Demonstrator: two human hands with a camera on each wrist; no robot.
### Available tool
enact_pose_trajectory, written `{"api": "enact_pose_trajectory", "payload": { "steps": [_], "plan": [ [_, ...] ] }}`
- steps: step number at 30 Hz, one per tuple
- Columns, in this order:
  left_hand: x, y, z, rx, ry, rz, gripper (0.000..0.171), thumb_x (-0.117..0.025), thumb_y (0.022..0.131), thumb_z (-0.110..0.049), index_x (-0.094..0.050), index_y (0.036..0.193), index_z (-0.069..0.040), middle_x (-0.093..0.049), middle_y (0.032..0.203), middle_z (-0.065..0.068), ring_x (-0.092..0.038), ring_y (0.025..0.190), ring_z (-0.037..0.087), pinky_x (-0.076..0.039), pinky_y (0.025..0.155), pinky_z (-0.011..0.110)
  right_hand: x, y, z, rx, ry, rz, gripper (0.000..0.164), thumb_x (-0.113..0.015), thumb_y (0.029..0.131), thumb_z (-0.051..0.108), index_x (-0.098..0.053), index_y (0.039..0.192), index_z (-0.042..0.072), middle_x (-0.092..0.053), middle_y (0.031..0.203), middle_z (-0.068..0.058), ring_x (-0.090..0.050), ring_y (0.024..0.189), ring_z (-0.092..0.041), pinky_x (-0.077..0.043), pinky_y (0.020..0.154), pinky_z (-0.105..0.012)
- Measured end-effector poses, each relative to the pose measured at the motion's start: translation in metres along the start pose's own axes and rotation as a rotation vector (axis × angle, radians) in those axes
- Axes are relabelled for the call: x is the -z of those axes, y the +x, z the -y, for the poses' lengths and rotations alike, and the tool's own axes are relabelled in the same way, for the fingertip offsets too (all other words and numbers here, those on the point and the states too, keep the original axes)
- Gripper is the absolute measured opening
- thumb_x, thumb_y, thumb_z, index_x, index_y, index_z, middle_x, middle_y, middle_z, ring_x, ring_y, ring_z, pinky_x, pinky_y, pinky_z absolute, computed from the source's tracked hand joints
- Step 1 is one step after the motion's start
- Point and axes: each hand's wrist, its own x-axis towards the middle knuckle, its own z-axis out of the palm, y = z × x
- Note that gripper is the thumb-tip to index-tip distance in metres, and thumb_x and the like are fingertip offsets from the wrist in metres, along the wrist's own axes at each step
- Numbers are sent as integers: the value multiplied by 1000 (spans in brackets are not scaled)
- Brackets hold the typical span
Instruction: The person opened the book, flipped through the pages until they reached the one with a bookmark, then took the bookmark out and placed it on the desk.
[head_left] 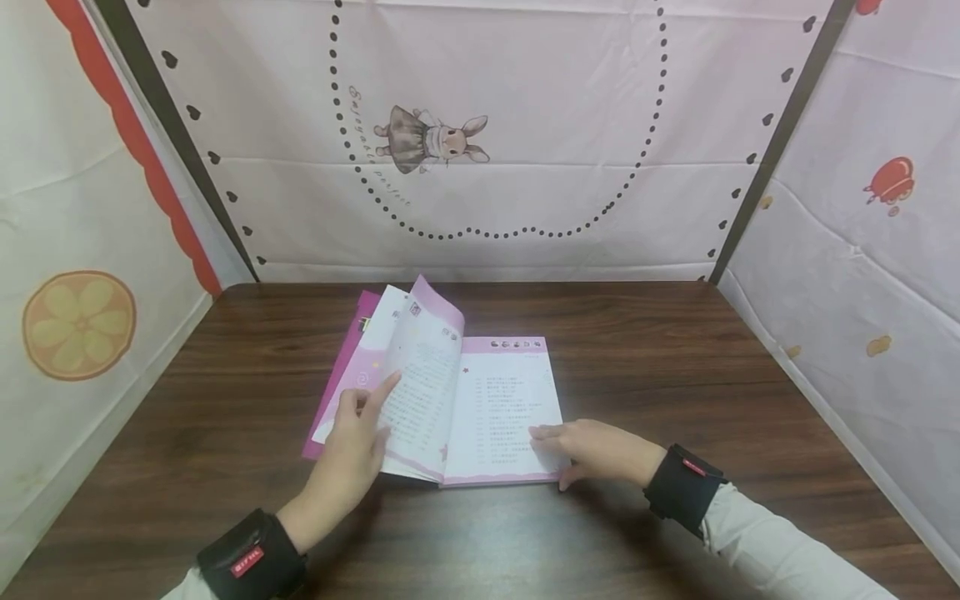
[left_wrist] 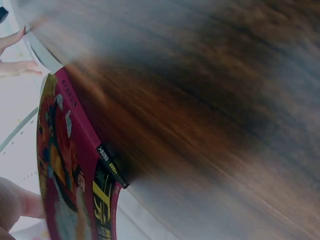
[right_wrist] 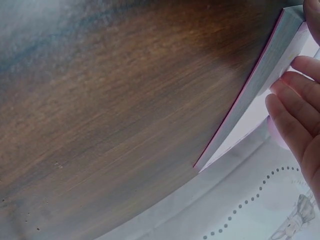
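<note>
An open book (head_left: 506,417) with pink-bordered printed pages lies on the table. Its magenta cover (left_wrist: 77,130) shows from outside in the left wrist view, raised off the wood. One left-side page (head_left: 425,375) stands up and bends at its top corner. My left hand (head_left: 347,446) is at the left pages, its index finger extended against the raised page and its thumb lower down beside it. On the right page my right hand (head_left: 596,450) rests with straight fingers, the thumb by the book's lower right corner. The right wrist view shows those fingers (right_wrist: 292,107) over the thick page block.
The dark wood-grain table (head_left: 660,358) extends around the book. Behind it hangs a pale cloth (head_left: 540,150) with a rabbit print, and cloth walls stand on both sides. Each wrist wears a black band (head_left: 686,487).
</note>
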Motion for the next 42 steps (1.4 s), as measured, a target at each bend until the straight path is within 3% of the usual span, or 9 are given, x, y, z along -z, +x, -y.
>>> {"api": "enact_pose_trajectory", "payload": {
  "steps": [3, 7, 11, 14, 17, 22, 30, 36, 42],
  "plan": [
    [-2, 0, 1, -76, 143, -17, 88, -71, 63, 8, -34, 135, -26, -28, 129, 29, -41, 105, 40, -48, 74, 53, 0, 0, 1, -8, 7, 5, 60, -74, 70, 25, -53, 125, 9, -53, 131, -8, -51, 111, -17, -49, 91, -39],
    [-1, -1, 1, -191, 307, 27, 93, -67, 59, 15, -38, 134, -31, -9, 148, 24, -3, 129, 49, -21, 90, 78, 0, -1, 1, -10, 11, 4, 60, -74, 71, 24, -53, 124, 9, -53, 131, -8, -51, 112, -17, -48, 91, -39],
    [0, -1, 2, -386, 293, 221, 85, -57, 68, 16, -38, 136, -32, -19, 150, 16, -1, 132, 43, -15, 97, 75, -1, -1, 1, -8, 6, -1, 60, -74, 70, 25, -53, 124, 9, -53, 131, -8, -51, 112, -17, -49, 91, -39],
    [2, -2, 3, -466, 212, 401, 71, -52, 76, 10, -43, 133, -31, -28, 148, 10, -9, 134, 35, -15, 99, 73, -1, -1, 0, -8, 3, 2, 60, -73, 71, 25, -53, 124, 9, -53, 131, -8, -51, 112, -16, -49, 91, -38],
    [5, -4, 2, -438, 172, 511, 63, -50, 80, 7, -47, 130, -31, -33, 146, 9, -14, 133, 34, -16, 93, 78, 0, -1, 1, -9, 7, 5, 59, -73, 71, 25, -53, 124, 9, -53, 131, -8, -51, 111, -17, -49, 91, -39],
    [9, -5, 0, -316, 171, 604, 63, -47, 82, 6, -46, 129, -36, -38, 143, 9, -24, 128, 40, -19, 88, 81, -1, 0, 0, -17, 20, 13, 59, -74, 70, 24, -54, 124, 9, -53, 131, -8, -52, 111, -16, -49, 90, -38],
    [3, -6, -3, -218, 202, 621, 56, -50, 83, -2, -48, 128, -36, -46, 137, 13, -31, 122, 46, -26, 88, 79, -2, 0, -2, -11, 18, 3, 61, -74, 69, 26, -54, 124, 9, -53, 130, -8, -53, 108, -15, -51, 88, -37],
    [6, -4, -6, -141, 126, 671, 50, -53, 84, -9, -49, 127, -33, -44, 139, 14, -31, 122, 47, -33, 83, 77, -2, -1, -1, -22, 19, 3, 61, -73, 71, 28, -52, 125, 9, -53, 131, -7, -54, 107, -14, -50, 89, -37],
    [4, -5, -2, -138, 55, 672, 51, -55, 81, -5, -50, 128, -25, -42, 138, 19, -32, 118, 52, -37, 84, 73, 1, 1, -3, -24, 17, 18, 62, -72, 72, 30, -51, 127, 10, -54, 130, -6, -57, 98, -9, -52, 85, -35]
  ]
}}
